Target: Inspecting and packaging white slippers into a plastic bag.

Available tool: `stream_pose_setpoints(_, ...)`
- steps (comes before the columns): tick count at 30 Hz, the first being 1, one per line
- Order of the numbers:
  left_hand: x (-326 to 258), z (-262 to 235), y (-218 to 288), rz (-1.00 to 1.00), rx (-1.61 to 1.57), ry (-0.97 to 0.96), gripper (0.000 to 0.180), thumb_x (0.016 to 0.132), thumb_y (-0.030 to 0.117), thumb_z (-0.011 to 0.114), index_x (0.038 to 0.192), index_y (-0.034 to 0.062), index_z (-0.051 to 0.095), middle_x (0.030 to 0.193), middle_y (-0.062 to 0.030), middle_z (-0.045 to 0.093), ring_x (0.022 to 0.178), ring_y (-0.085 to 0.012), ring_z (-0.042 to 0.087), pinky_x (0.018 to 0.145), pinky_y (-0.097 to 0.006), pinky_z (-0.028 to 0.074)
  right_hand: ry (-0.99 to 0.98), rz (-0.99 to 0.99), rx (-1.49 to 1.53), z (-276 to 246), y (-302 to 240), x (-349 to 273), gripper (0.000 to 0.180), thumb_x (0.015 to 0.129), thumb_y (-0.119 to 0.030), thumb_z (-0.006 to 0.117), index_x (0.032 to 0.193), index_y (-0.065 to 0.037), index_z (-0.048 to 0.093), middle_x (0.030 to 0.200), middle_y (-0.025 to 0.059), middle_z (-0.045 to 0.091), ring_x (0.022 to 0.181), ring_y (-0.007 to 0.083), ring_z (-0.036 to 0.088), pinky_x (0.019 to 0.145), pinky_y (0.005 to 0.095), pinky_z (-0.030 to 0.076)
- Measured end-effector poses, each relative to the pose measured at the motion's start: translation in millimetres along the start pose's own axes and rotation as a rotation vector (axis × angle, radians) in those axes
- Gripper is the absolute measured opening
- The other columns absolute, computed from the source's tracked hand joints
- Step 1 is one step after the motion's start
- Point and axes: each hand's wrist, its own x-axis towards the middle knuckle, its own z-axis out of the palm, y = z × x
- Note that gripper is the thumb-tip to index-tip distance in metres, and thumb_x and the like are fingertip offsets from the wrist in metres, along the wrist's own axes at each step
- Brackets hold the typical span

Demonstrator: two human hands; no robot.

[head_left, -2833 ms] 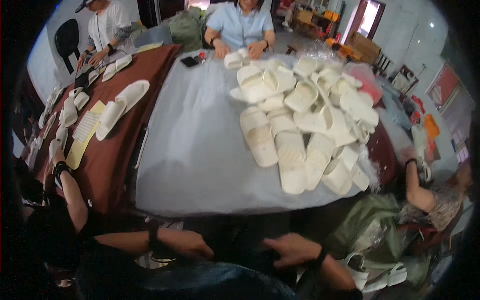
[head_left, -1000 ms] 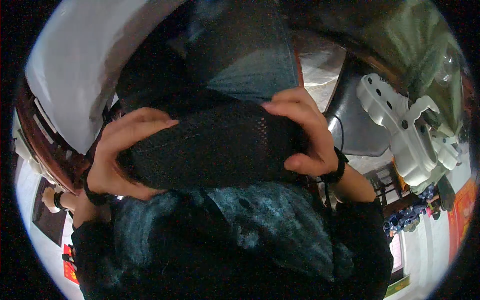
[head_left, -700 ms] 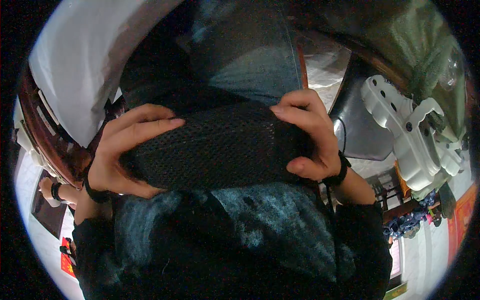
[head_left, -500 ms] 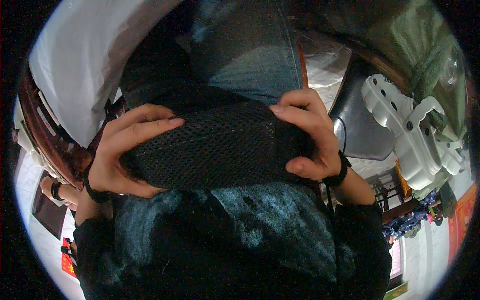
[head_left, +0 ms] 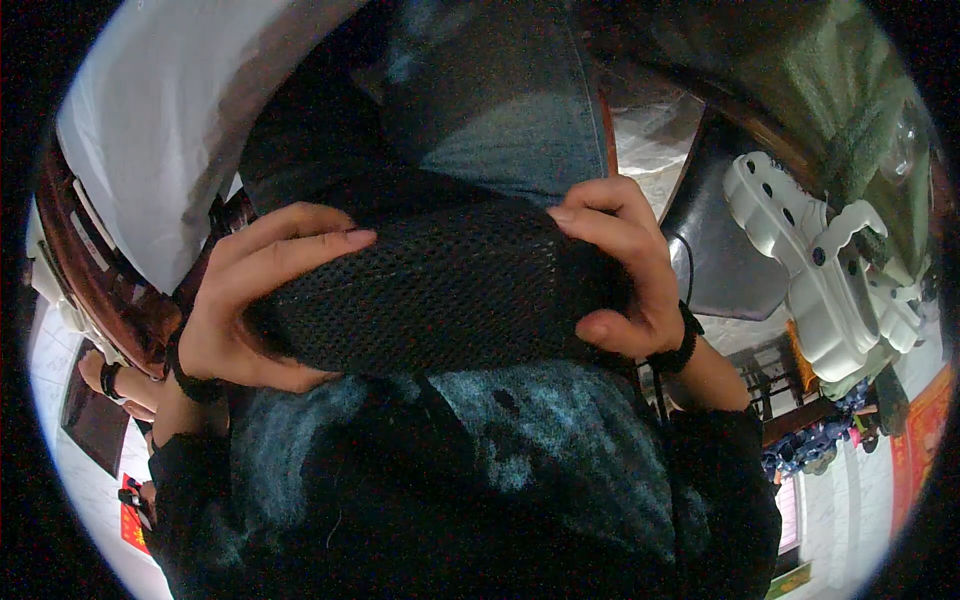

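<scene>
Both our hands grasp the ends of one rounded, black, open-mesh fabric piece [head_left: 430, 295], neither hand nearer than the other: our left hand [head_left: 232, 300] curves in a wide C, fingertips on the upper edge and thumb along the lower, while our right hand [head_left: 635, 265] bends a little tighter, forefinger at the top and thumb against the near face. The mesh piece lies directly between our palms, its long axis running crosswise from hand to hand. Just below it in view is one black shirt with blue blotches [head_left: 500, 430]; above it, our faded blue denim trousers [head_left: 500, 120]. Farther right we count at least two white, moulded clogs [head_left: 835, 310], overlapping, near one smooth black seat [head_left: 735, 255] and one green sack [head_left: 850, 110]. Well to our left, one co-worker's hand [head_left: 95, 372] shows.
</scene>
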Motion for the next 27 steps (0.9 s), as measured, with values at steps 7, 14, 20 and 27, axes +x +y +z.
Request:
stream_pose_setpoints(7, -1.5, -1.4, -2.7, 0.010, 0.012, -0.008, 0.077, 0.057, 0.024, 0.086, 0.126, 0.0014, 0.061, 0.121, -0.0218, 0.059, 0.111, -0.0350, 0.062, 0.092, -0.040, 0.049, -0.013, -0.009, -0.018, 0.1, 1.4, 1.7, 0.070, 0.079, -0.047, 0.073, 0.132, -0.005, 0.055, 0.113, 0.0173, 0.053, 0.104, 0.0310, 0.053, 0.091, 0.0392, 0.042)
stream_pose_setpoints(14, -1.5, -1.0, -4.5, 0.032, -0.011, -0.005, 0.078, 0.057, 0.025, 0.085, 0.127, -0.0001, 0.060, 0.120, -0.0225, 0.059, 0.108, -0.0354, 0.063, 0.091, -0.040, 0.049, -0.005, 0.004, -0.009, 0.3, 0.6, 1.3, 0.070, 0.077, -0.046, 0.074, 0.131, -0.005, 0.056, 0.112, 0.0173, 0.053, 0.103, 0.0310, 0.053, 0.091, 0.0387, 0.042)
stream_pose_setpoints(20, -1.2, -0.9, -5.4, 0.027, -0.012, -0.015, 0.079, 0.056, 0.027, 0.085, 0.127, -0.0003, 0.060, 0.120, -0.0231, 0.059, 0.108, -0.0364, 0.062, 0.091, -0.041, 0.049, -0.011, -0.005, -0.014, 0.8, 2.5, 1.8, 0.070, 0.078, -0.044, 0.074, 0.131, -0.004, 0.056, 0.113, 0.0177, 0.052, 0.104, 0.0315, 0.053, 0.091, 0.0387, 0.042)
stream_pose_setpoints(27, -0.9, -2.0, -4.8, 0.046, -0.019, -0.014, 0.080, 0.057, 0.027, 0.086, 0.127, -0.0003, 0.060, 0.120, -0.0232, 0.059, 0.109, -0.0366, 0.062, 0.091, -0.041, 0.049, -0.013, -0.010, -0.017, -0.5, 1.1, 2.1, 0.069, 0.079, -0.044, 0.074, 0.131, -0.004, 0.055, 0.113, 0.0177, 0.053, 0.104, 0.0318, 0.053, 0.091, 0.0394, 0.042)
